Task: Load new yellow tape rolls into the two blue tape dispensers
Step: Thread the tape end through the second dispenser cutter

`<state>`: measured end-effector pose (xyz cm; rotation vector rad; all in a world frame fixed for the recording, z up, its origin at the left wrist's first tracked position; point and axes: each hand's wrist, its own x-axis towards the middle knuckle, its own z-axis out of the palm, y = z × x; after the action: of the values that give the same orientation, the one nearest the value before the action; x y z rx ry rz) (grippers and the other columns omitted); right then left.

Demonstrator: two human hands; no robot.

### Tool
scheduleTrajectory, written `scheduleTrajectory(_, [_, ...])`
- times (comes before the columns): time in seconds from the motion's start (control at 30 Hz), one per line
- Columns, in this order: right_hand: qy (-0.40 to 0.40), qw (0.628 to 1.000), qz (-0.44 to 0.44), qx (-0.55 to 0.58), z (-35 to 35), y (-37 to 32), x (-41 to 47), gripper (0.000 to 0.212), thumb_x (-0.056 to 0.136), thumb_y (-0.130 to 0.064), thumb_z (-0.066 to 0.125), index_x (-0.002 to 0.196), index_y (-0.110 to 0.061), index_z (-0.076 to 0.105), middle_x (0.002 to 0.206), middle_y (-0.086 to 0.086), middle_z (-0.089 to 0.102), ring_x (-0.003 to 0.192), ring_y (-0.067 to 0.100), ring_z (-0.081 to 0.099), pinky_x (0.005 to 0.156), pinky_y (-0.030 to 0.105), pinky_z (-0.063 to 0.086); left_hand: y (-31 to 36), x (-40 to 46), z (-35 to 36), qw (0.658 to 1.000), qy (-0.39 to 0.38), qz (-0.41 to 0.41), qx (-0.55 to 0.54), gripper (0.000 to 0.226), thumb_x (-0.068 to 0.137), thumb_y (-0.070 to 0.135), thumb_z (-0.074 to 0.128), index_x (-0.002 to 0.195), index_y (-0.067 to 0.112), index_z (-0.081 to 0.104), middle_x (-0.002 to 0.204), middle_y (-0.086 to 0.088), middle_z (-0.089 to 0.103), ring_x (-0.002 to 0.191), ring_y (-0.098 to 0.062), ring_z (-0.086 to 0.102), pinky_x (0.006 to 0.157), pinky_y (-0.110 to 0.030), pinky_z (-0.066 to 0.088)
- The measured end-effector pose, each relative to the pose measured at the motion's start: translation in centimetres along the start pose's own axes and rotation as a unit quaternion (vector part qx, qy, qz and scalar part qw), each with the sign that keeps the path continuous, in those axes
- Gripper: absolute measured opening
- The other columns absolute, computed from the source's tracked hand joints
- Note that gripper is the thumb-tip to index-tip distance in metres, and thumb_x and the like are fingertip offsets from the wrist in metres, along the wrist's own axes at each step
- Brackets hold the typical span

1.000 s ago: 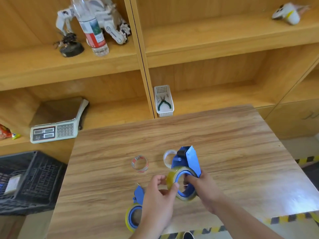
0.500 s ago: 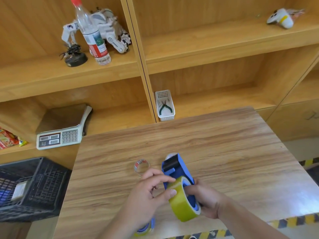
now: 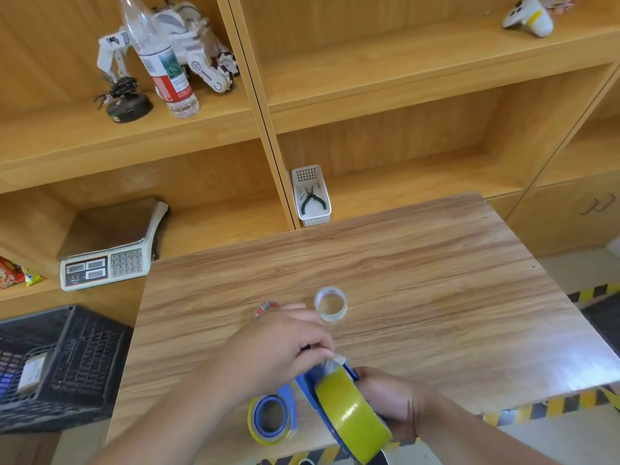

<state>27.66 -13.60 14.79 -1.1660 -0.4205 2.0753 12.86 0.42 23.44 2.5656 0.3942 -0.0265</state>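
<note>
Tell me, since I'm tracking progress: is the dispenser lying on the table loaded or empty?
Loaded: the blue dispenser on the table lies on its side with yellow tape ringing its hub.

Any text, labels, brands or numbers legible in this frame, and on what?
None can be read.
Water bottle label: print blurred.
Weighing scale keypad and displays: too small.
Snack packet: print illegible.
Clear tape roll core: red marks, unreadable.
</note>
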Motion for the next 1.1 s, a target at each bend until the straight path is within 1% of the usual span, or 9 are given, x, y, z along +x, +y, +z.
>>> scheduleTrajectory(0.13, [0.005, 0.999, 0.001, -0.033, 0.2, -0.1, -0.1, 0.018, 0.098, 0.002, 0.055, 0.11, -0.003, 0.067, 0.071, -0.002, 0.069, 0.063, 0.01, 0.066, 0.06, 0.024, 0.053, 0.3, 1.8, -1.2, 0.999, -0.033, 0.01, 0.003, 0.016, 0.097, 0.039, 0.064, 0.092, 0.029, 0.075, 0.089, 0.011, 0.067, 0.091, -0.004, 0.054, 0.084, -0.028, 0.049])
scheduleTrajectory(0.2, [0.008, 0.999, -0.007, -0.038, 0.3, -0.4, -0.4, 0.02, 0.097, 0.005, 0.054, 0.103, -0.004, 0.071, 0.074, -0.002, 0.073, 0.065, 0.01, 0.069, 0.062, 0.023, 0.054, 0.3, 2.4, -1.5, 0.999, -0.034, 0.005, -0.007, 0.014, 0.096, 0.036, 0.067, 0.091, 0.027, 0.077, 0.089, 0.011, 0.067, 0.09, -0.003, 0.054, 0.083, -0.026, 0.048])
scheduleTrajectory(0.5, [0.019, 0.997, -0.067, 0.046, -0.6, 0.0, -0.9, 0.019, 0.084, 0.009, 0.064, 0.097, 0.0, 0.074, 0.077, 0.01, 0.073, 0.064, 0.019, 0.07, 0.059, 0.029, 0.056, -0.2, 2.2, -2.0, 0.988, 0.037, -0.101, -0.113, 0.009, 0.09, 0.034, 0.076, 0.083, 0.028, 0.078, 0.083, 0.011, 0.068, 0.077, -0.003, 0.059, 0.067, -0.015, 0.044])
scheduleTrajectory(0.6, [0.015, 0.996, -0.071, 0.056, -0.8, 0.4, -1.1, 0.023, 0.076, 0.007, 0.063, 0.094, 0.002, 0.076, 0.076, 0.014, 0.074, 0.062, 0.022, 0.072, 0.056, 0.029, 0.057, -0.9, 1.9, -2.2, 0.979, 0.041, -0.143, -0.142, 0.011, 0.088, 0.038, 0.077, 0.079, 0.031, 0.077, 0.083, 0.006, 0.071, 0.07, -0.008, 0.058, 0.07, -0.032, 0.051])
scheduleTrajectory(0.67, [0.009, 0.996, -0.072, 0.051, -0.9, 0.5, -1.3, 0.025, 0.075, 0.008, 0.061, 0.095, 0.003, 0.075, 0.077, 0.015, 0.074, 0.063, 0.024, 0.073, 0.057, 0.03, 0.058, -1.3, 1.7, -2.6, 0.974, 0.039, -0.167, -0.149, 0.011, 0.087, 0.042, 0.076, 0.08, 0.034, 0.077, 0.08, -0.001, 0.071, 0.072, -0.02, 0.06, 0.072, -0.042, 0.052])
scheduleTrajectory(0.73, [0.001, 0.997, -0.07, 0.037, -1.0, 0.5, -1.2, 0.029, 0.078, 0.011, 0.059, 0.102, 0.005, 0.073, 0.082, 0.015, 0.075, 0.069, 0.025, 0.074, 0.061, 0.032, 0.059, -1.8, 1.4, -2.9, 0.968, 0.038, -0.187, -0.163, 0.012, 0.087, 0.042, 0.077, 0.08, 0.033, 0.077, 0.078, -0.008, 0.07, 0.071, -0.026, 0.062, 0.07, -0.043, 0.053])
scheduleTrajectory(0.83, [-0.001, 0.998, -0.065, 0.013, -1.3, 0.5, -1.0, 0.034, 0.081, 0.015, 0.055, 0.114, 0.012, 0.067, 0.09, 0.017, 0.073, 0.078, 0.027, 0.073, 0.07, 0.034, 0.059, -2.7, 1.2, -3.3, 0.955, 0.055, -0.212, -0.2, 0.012, 0.088, 0.035, 0.078, 0.078, 0.029, 0.078, 0.079, -0.013, 0.071, 0.065, -0.022, 0.065, 0.067, -0.034, 0.053])
scheduleTrajectory(0.93, [-0.002, 0.998, -0.064, -0.02, -1.7, 0.7, -0.9, 0.034, 0.082, 0.018, 0.054, 0.11, 0.008, 0.069, 0.094, 0.018, 0.073, 0.082, 0.028, 0.073, 0.074, 0.034, 0.058, -3.7, 1.1, -3.0, 0.945, 0.047, -0.238, -0.219, 0.011, 0.088, 0.032, 0.079, 0.079, 0.026, 0.079, 0.081, -0.014, 0.071, 0.064, -0.011, 0.059, 0.066, -0.028, 0.05])
scheduleTrajectory(1.1, [-0.009, 0.995, -0.062, -0.081, -1.3, 0.6, -0.5, 0.032, 0.084, 0.022, 0.05, 0.114, 0.018, 0.06, 0.098, 0.02, 0.067, 0.085, 0.028, 0.068, 0.075, 0.033, 0.057, -4.2, 1.0, -1.0, 0.918, -0.015, -0.277, -0.285, 0.016, 0.088, 0.039, 0.077, 0.086, 0.023, 0.079, 0.085, -0.009, 0.072, 0.075, -0.011, 0.057, 0.077, -0.031, 0.046])
